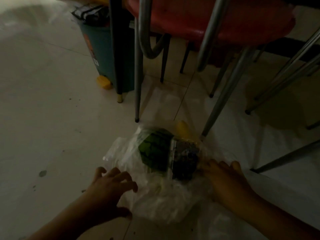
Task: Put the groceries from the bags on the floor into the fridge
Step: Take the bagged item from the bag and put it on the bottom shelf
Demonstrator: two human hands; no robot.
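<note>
Bag (pixel 155 193) on floor (pixel 52 118) below red chair (pixel 199 19); greens (pixel 154 151) and dark pack (pixel 186 161) inside. Our left hand (pixel 110 189) released, fingers spread, above bag edge. Our right hand (pixel 226 181) released, resting on bag.

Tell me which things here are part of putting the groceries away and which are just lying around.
Part of the job: clear plastic bag, pack of green leaves, dark packet, yellow item, left hand, right hand.

Lying about: teal bin, red chair, tiled floor.
</note>
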